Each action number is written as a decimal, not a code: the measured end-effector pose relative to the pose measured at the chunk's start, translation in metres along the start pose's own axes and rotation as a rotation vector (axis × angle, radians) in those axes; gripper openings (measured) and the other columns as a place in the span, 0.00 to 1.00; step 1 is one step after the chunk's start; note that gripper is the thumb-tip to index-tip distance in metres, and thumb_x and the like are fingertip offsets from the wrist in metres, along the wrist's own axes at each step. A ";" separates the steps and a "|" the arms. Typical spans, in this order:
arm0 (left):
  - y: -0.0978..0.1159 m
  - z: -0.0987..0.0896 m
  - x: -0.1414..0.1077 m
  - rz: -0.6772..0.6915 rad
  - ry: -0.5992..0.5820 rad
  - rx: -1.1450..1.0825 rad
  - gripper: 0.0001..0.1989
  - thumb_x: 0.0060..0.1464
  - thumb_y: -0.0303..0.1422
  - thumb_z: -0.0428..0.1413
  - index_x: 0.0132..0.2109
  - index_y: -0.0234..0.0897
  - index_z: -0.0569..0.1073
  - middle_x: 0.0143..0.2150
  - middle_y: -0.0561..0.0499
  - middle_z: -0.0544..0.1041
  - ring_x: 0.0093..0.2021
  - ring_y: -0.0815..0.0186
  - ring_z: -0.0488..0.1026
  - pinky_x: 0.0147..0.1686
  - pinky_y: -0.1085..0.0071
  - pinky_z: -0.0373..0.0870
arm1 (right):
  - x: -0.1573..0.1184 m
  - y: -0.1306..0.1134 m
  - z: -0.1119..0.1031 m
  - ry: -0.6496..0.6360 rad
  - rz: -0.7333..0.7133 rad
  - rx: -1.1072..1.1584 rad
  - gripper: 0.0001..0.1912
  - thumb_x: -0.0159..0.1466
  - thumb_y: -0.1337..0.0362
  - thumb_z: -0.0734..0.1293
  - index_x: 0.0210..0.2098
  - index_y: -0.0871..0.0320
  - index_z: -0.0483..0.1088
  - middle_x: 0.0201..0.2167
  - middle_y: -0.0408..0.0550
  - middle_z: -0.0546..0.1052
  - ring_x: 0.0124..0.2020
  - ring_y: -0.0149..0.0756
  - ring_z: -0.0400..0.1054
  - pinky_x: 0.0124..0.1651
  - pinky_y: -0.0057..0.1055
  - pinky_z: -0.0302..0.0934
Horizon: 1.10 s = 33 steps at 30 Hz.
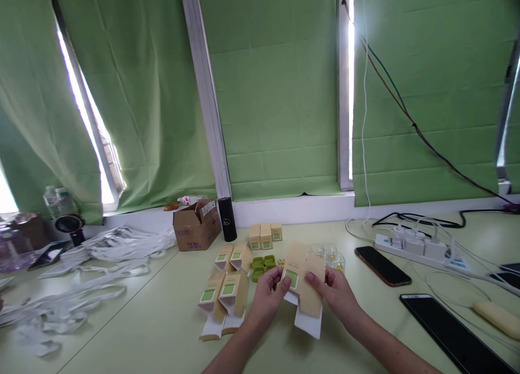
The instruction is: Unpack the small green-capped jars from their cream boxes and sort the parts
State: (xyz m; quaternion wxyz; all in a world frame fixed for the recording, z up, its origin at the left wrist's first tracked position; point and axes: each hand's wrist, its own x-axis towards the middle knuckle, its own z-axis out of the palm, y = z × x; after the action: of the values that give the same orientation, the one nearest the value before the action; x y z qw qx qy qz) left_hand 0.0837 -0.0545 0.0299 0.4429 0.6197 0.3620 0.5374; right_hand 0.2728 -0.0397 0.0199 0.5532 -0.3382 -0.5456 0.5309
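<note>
Between my two hands is a tan cardboard box (312,294), partly unfolded, with white inner flaps hanging down and a green square on its front. My left hand (268,288) grips its left edge, thumb beside the green square. My right hand (336,294) pinches the right side with the thumb on top. To the left stand several similar boxes (233,290) with open flaps. Small green trays (263,267) lie just behind my left hand. Clear round containers (330,252) with yellow bits sit behind my right hand.
Closed small boxes (265,236) stand at the back, near a black cylinder (227,219) and a brown carton (197,225). White straps (117,249) cover the left. Phones (383,266), a tablet (450,330), a power strip (420,250) and cables lie right.
</note>
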 end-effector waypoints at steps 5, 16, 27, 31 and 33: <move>-0.005 -0.005 0.000 0.028 0.059 0.003 0.24 0.52 0.53 0.65 0.38 0.34 0.78 0.34 0.47 0.80 0.34 0.63 0.74 0.33 0.71 0.69 | -0.002 -0.005 -0.001 0.028 -0.134 -0.005 0.28 0.59 0.35 0.70 0.33 0.56 0.81 0.33 0.52 0.82 0.38 0.48 0.74 0.41 0.38 0.68; 0.001 -0.016 -0.005 0.660 0.315 0.565 0.10 0.61 0.30 0.59 0.48 0.44 0.81 0.49 0.46 0.84 0.49 0.54 0.75 0.49 0.55 0.73 | 0.007 0.002 -0.014 0.265 -0.204 -0.034 0.25 0.59 0.39 0.72 0.40 0.53 0.78 0.31 0.47 0.76 0.39 0.45 0.69 0.46 0.38 0.62; 0.003 -0.028 -0.009 0.970 0.361 1.035 0.18 0.59 0.22 0.60 0.50 0.50 0.80 0.55 0.49 0.82 0.50 0.52 0.74 0.50 0.51 0.70 | 0.013 0.014 -0.016 0.312 -0.168 -0.208 0.21 0.59 0.45 0.71 0.42 0.54 0.76 0.36 0.48 0.80 0.36 0.44 0.71 0.40 0.37 0.60; 0.010 -0.024 -0.009 1.074 0.412 1.052 0.18 0.58 0.18 0.59 0.49 0.46 0.79 0.53 0.47 0.83 0.49 0.54 0.74 0.49 0.53 0.69 | 0.014 0.018 -0.017 0.325 -0.233 -0.317 0.17 0.61 0.51 0.69 0.42 0.55 0.76 0.35 0.48 0.80 0.38 0.45 0.72 0.41 0.38 0.59; 0.011 -0.022 -0.008 1.056 0.441 1.006 0.17 0.58 0.18 0.58 0.48 0.44 0.79 0.51 0.47 0.84 0.49 0.55 0.74 0.49 0.54 0.69 | 0.012 0.017 -0.016 0.316 -0.289 -0.370 0.15 0.62 0.53 0.68 0.43 0.54 0.76 0.37 0.49 0.80 0.41 0.47 0.72 0.44 0.39 0.61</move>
State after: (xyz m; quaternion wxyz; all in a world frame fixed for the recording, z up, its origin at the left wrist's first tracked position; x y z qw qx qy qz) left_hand 0.0608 -0.0624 0.0378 -0.2913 0.7161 0.2991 0.5594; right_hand 0.2828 -0.0212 0.0036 0.6299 -0.4309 -0.5830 0.2787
